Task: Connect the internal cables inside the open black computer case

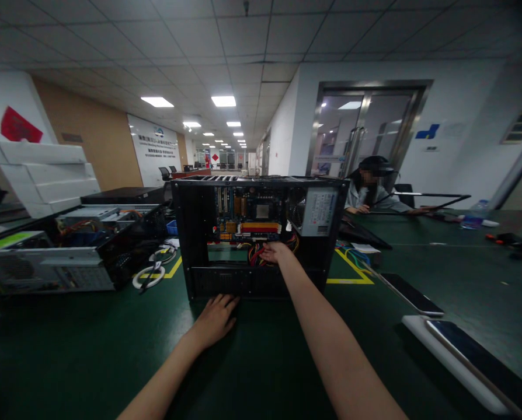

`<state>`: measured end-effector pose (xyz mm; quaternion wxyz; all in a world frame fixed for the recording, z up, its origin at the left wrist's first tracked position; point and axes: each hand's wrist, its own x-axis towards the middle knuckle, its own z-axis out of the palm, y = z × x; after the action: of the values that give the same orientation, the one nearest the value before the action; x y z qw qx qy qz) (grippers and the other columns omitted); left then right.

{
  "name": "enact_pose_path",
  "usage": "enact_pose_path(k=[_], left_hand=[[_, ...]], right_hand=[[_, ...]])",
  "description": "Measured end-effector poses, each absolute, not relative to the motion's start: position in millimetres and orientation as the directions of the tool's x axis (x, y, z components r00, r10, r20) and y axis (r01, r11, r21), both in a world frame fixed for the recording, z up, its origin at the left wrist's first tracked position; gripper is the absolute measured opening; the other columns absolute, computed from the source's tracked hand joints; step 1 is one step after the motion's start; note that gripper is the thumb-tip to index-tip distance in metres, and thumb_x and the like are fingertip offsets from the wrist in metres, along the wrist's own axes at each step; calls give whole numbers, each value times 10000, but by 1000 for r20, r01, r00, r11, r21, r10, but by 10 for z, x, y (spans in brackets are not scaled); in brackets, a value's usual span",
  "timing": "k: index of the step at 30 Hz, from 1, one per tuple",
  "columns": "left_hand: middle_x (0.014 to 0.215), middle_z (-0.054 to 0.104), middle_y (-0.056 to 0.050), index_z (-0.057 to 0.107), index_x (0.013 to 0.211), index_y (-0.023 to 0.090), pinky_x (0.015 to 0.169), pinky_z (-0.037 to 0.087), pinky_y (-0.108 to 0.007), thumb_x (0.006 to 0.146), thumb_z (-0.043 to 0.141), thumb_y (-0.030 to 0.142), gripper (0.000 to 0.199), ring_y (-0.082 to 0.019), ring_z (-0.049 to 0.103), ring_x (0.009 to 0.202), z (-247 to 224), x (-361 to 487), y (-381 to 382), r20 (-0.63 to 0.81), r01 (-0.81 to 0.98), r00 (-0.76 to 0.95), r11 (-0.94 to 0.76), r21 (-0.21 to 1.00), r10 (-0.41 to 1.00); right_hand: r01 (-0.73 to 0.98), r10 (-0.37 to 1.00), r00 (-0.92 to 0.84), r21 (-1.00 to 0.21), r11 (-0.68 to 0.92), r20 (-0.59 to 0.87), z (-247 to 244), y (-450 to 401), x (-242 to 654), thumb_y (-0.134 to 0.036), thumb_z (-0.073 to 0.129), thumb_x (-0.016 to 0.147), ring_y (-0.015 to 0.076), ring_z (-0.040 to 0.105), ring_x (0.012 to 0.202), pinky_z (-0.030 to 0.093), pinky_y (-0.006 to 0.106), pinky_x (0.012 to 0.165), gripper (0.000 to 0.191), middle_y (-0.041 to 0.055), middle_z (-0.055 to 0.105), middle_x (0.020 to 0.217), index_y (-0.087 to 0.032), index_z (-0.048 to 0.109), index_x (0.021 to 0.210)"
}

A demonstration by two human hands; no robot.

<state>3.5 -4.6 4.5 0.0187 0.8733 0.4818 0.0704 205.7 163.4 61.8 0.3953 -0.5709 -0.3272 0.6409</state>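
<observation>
An open black computer case stands on the green table, its inside facing me. A motherboard is mounted at the upper middle, with a silver power supply at the upper right. Coloured cables are bunched below the board. My right hand reaches into the case with its fingers closed at these cables. My left hand lies on the table with fingers spread, the fingertips by the bottom edge of the case.
Another opened case lies at the left, near a coiled white cable. Phone-like devices lie at the right. Behind them a person sits holding a thin black frame, near a plastic bottle.
</observation>
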Motion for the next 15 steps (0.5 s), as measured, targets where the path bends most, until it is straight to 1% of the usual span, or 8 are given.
enact_pose_path(k=[4,6,11,15], left_hand=[[1190,404,-58,308,1217,232,900,288,-370,771,386,277,455,-215,345,1091,54,38,-48,104,834,533,-542,103,840],[1192,403,-56,302,1220,234,906,280,-371,771,385,277,458,-215,341,1095,50,38,-45,104,834,533,-542,104,840],[1197,401,-48,296,1223,243,905,284,-370,760,398,273,475,-213,341,1095,52,46,-48,86,846,518,-525,94,851],[1197,399,-52,294,1224,241,902,287,-373,766,393,281,470,-214,344,1092,61,51,-56,95,845,519,-526,91,850]], right_hand=[[-114,888,-43,-880,-460,-458,601,1674,2069,-115,283,833,72,546,632,463,192,556,147,38,492,747,-141,420,788],[-131,888,-36,-879,-459,-459,600,1677,2071,-113,280,834,72,542,629,462,193,561,155,38,492,740,-140,422,778],[-310,875,-5,-832,-461,-483,617,1673,2063,-83,352,807,72,521,565,464,210,558,102,9,482,655,-135,433,773],[-436,876,24,-793,-425,-482,648,1654,2057,-39,368,788,74,504,511,460,218,534,121,-8,473,585,-133,437,756]])
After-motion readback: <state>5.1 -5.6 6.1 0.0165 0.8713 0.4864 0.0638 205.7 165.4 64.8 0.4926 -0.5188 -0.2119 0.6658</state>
